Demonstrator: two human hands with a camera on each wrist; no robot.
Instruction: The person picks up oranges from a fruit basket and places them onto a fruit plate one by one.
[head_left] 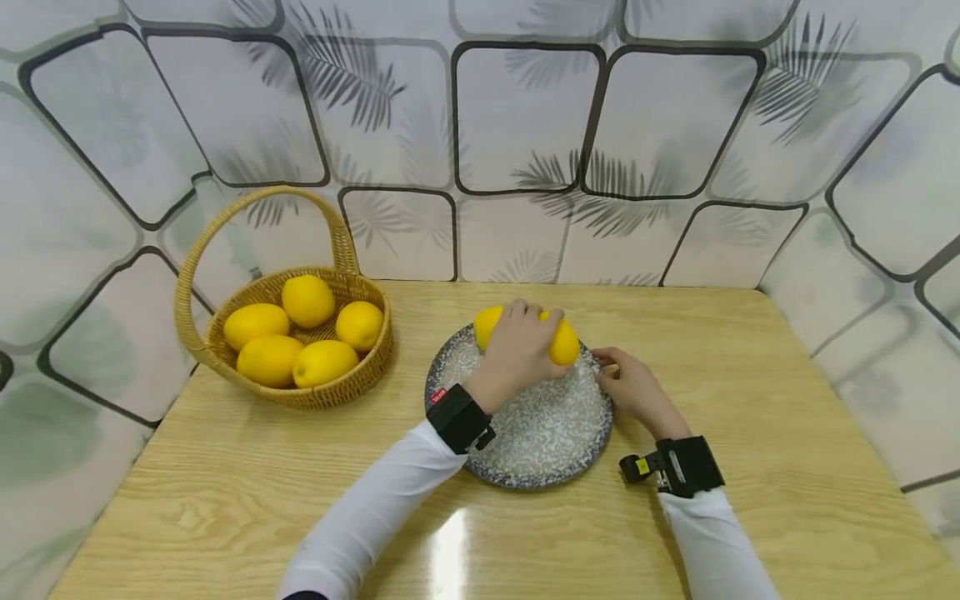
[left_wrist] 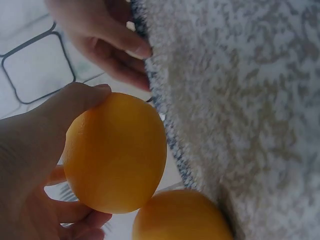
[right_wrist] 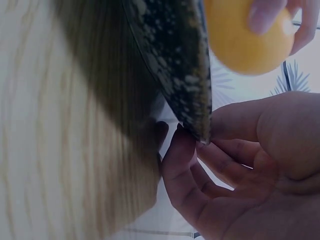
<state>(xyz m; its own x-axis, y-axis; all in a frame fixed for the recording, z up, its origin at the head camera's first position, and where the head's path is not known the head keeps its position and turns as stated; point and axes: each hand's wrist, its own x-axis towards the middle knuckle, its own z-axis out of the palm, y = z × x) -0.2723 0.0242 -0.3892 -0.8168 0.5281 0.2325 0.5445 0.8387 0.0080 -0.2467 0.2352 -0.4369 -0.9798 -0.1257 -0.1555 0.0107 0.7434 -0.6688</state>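
Note:
My left hand (head_left: 517,346) grips a lemon (head_left: 564,343) over the back right part of a round speckled grey plate (head_left: 540,446). In the left wrist view, thumb and fingers curl round this lemon (left_wrist: 117,155). Another lemon (head_left: 486,323) lies on the plate's back edge, partly hidden behind the left hand. At the plate's right rim, my right hand (head_left: 637,390) pinches the edge. The right wrist view has the dark plate rim (right_wrist: 187,80) between the thumb and bent fingers of the right hand (right_wrist: 245,170).
A wicker basket (head_left: 375,367) with a tall arched handle stands at the left, with several lemons (head_left: 270,361) inside. The wooden table (head_left: 787,400) ends at the back and sides against a leaf-patterned backdrop (head_left: 525,117). Both wrists wear black camera bands.

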